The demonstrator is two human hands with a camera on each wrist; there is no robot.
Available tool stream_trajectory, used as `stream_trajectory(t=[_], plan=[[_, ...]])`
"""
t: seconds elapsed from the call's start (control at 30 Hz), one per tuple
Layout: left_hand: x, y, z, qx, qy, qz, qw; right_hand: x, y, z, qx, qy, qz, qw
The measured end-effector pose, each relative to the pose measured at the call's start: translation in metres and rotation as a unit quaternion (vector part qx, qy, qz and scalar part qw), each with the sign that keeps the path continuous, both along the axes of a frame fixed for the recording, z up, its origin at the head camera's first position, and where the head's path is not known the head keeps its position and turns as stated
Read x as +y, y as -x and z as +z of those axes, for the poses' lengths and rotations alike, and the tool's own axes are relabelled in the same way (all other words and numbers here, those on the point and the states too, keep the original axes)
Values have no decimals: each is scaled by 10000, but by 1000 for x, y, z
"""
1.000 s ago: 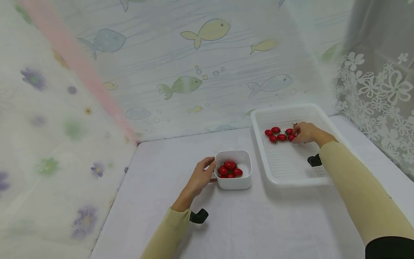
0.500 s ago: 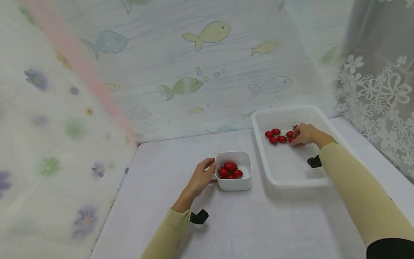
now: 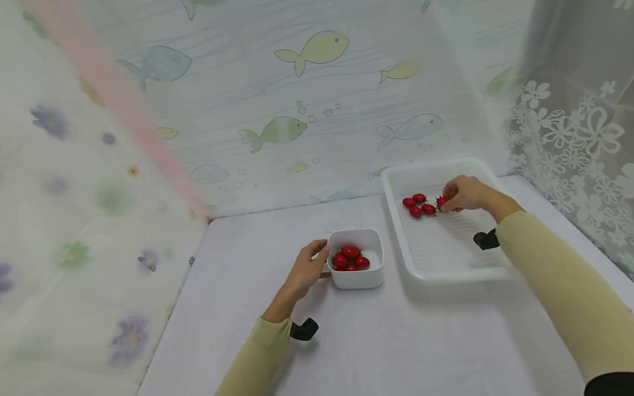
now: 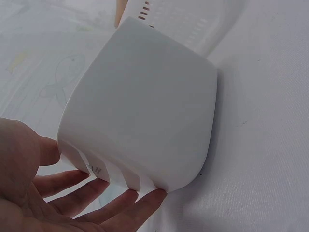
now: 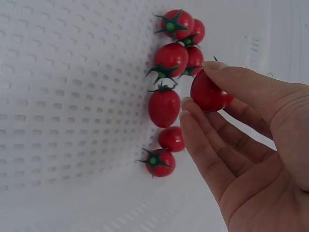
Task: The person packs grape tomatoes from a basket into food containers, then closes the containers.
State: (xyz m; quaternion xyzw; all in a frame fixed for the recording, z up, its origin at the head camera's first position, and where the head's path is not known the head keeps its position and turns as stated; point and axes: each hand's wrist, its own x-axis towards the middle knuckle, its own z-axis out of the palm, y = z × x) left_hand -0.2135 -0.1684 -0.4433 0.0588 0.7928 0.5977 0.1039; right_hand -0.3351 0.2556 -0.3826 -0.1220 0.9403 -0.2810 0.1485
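The small red cherry tomato (image 5: 208,93) is light, smooth-skinned and a bit squashy, so I'd guess it wants a gentle pinch across its round middle, not a squeeze (the glossy skin looks slippery too). The right hand (image 3: 463,193) has it pinched between thumb and fingertips (image 5: 193,118), lifted just clear of the white perforated plastic tray (image 3: 446,253). It sits right at the tips of the grip, not deep in the palm.

The remaining red cherry tomatoes with green stems (image 5: 166,92) lie in a loose cluster on the tray floor, just beside the held one.

Left of the tray on the white worktop (image 3: 396,341), the left hand (image 3: 307,269) curls around the side of the small white square bowl (image 3: 355,278), thumb on its rim, fingers under its edge (image 4: 120,203). Red tomatoes (image 3: 349,257) are already in the bowl.
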Motion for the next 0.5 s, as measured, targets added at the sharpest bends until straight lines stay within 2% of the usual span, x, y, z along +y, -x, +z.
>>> stream_trajectory(t=[0.33,0.5], plan=[[0,1,-1,19,9,-15,10000,-12,-11,22,510,-199,166,9984],[-1,1,-4,56,14,-17,10000,-19,-20,30,613,-193,132,9978]])
